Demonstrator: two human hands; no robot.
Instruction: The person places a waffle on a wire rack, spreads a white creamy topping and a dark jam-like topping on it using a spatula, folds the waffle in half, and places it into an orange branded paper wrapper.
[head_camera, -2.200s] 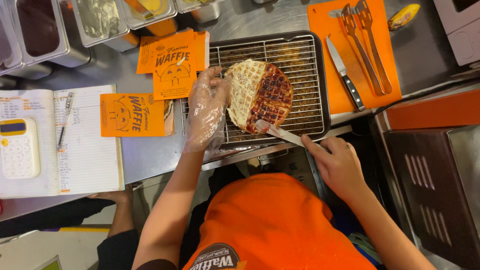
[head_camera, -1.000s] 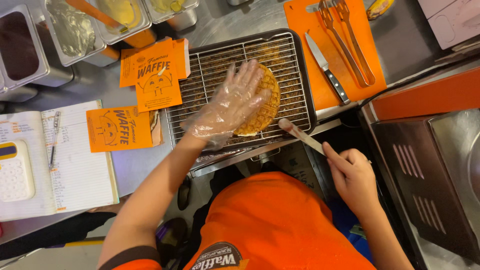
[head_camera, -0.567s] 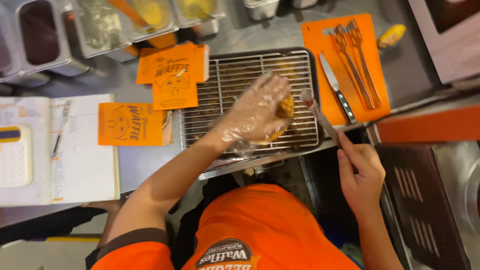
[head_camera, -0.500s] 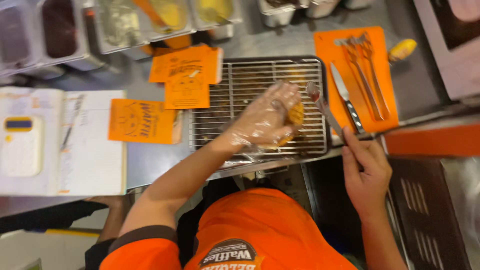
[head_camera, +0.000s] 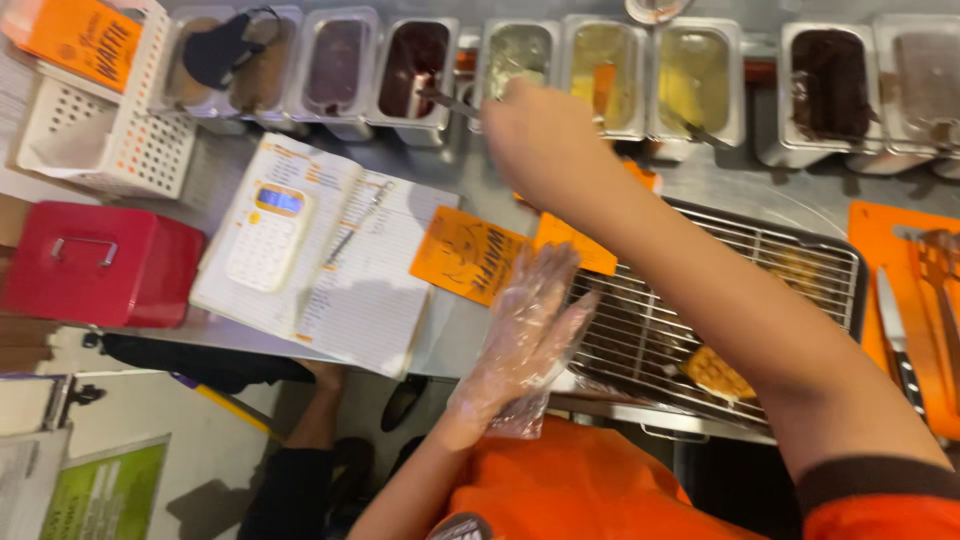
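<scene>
Right hand (head_camera: 535, 135) grips a spoon handle (head_camera: 445, 100) at the sauce tubs (head_camera: 415, 70); gloved left hand (head_camera: 525, 330) hovers open at the rack's (head_camera: 800, 260) left edge.

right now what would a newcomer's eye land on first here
The right hand stretched across to the row of steel topping tubs at the back. Below it, the left hand in a clear plastic glove hovers open over the wire rack, where a waffle piece lies. A red box sits far left.
</scene>
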